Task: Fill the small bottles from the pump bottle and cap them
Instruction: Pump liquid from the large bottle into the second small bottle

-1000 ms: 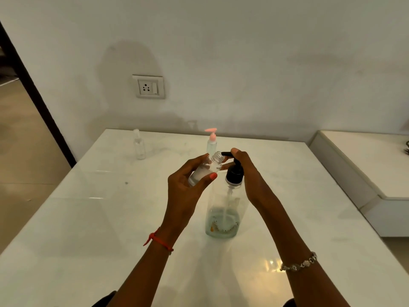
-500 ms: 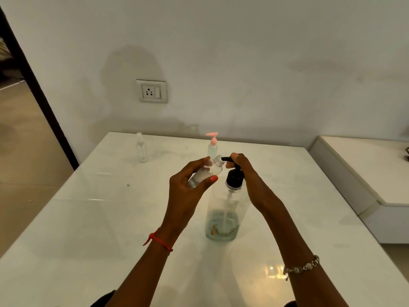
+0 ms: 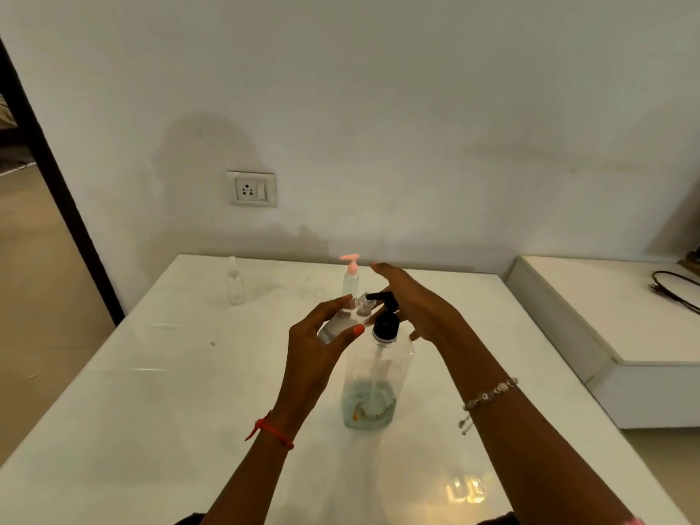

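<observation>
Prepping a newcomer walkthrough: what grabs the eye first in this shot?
Centre of the white table: the left hand grips a small clear bottle, tilted with its open neck at the black nozzle of the large pump bottle, while the right hand is open beside the pump head. Behind them stands a pink-topped bottle, and a second small bottle stands at the far left.

One head-worn camera, angled forward and down.
It looks from close behind and above the left grip and right grip, which meet mid-frame; the table runs on past them to the wall beyond.
</observation>
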